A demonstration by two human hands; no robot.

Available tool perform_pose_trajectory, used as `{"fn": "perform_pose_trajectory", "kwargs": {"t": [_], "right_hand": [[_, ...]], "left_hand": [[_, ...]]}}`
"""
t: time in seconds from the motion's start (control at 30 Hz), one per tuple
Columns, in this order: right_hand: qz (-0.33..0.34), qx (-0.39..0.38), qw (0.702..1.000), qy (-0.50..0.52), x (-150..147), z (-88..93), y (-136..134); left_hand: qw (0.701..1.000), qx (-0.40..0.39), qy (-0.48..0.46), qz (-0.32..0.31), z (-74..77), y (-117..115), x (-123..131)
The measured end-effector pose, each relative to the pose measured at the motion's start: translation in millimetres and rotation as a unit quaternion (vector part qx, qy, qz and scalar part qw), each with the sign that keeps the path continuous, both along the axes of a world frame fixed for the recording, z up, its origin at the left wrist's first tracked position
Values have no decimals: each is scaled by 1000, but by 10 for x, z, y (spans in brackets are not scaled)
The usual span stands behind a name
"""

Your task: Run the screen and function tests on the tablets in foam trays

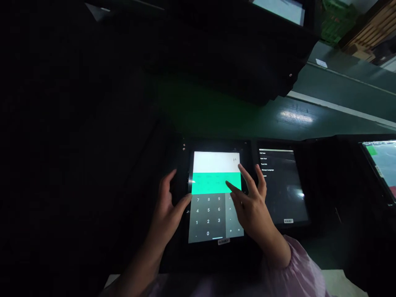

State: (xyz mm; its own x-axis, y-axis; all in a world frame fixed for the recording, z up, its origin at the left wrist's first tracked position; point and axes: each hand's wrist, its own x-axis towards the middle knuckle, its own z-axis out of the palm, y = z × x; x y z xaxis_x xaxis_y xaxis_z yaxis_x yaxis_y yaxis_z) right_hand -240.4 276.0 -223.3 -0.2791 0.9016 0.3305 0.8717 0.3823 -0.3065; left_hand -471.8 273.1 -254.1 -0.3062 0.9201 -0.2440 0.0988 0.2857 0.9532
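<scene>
Head view: I see lit calculator tablet (203,206) just left of second tablet (281,187), which shows dark menu list. My left hand (167,212): thumb at calculator tablet's left edge, thumb and fingers apart, not closed round it. My right hand (256,208): fingers spread, index over green band (208,182); whether fingertip touches, I cannot tell.

Location: industrial workshop or factory floor, electronics bench by appearance. Evidence: lit tablet with calculator screen (213,199); darker tablet (282,185) alongside, showing list menu with line "Change Language"; further lit screens at right edge (383,165) and top (281,10). Barcode-style labels (288,221) on lower borders of both nearer tablets. Green work surface (216,113), black sheeting (247,66). Green crate (335,20), wooden slats (371,27) upper right. Lighting dim.
</scene>
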Motion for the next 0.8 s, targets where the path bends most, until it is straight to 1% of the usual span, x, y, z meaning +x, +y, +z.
{"fn": "perform_pose_trajectory", "kwargs": {"t": [0.1,0.13,0.2,0.3,0.37,0.43,0.5,0.57,0.63,0.7,0.8], "right_hand": [[-27,18,999,26,36,1,5],[-25,22,999,34,35,13,0],[15,15,999,45,-4,52,-19],[104,-20,994,33,-128,114,-58],[128,-38,991,21,-184,132,-70],[114,-40,992,31,-169,122,-65],[67,-19,996,56,-89,92,-47],[7,10,997,71,6,53,-23],[-32,20,997,68,61,20,-3],[-39,12,997,61,53,0,9],[-13,0,999,42,-19,0,18]], "left_hand": [[1000,-9,3,-28,30,3,-14],[999,-19,6,-42,51,6,-17],[997,-33,19,-70,92,14,-18],[994,-32,48,-92,112,27,-19],[992,-27,72,-99,95,36,-26],[989,-22,101,-107,74,46,-41],[985,-22,125,-115,64,54,-58],[984,-28,124,-124,69,54,-70],[987,-34,98,-124,82,46,-73],[991,-34,71,-109,92,34,-70],[995,-31,50,-77,96,19,-68]]}}
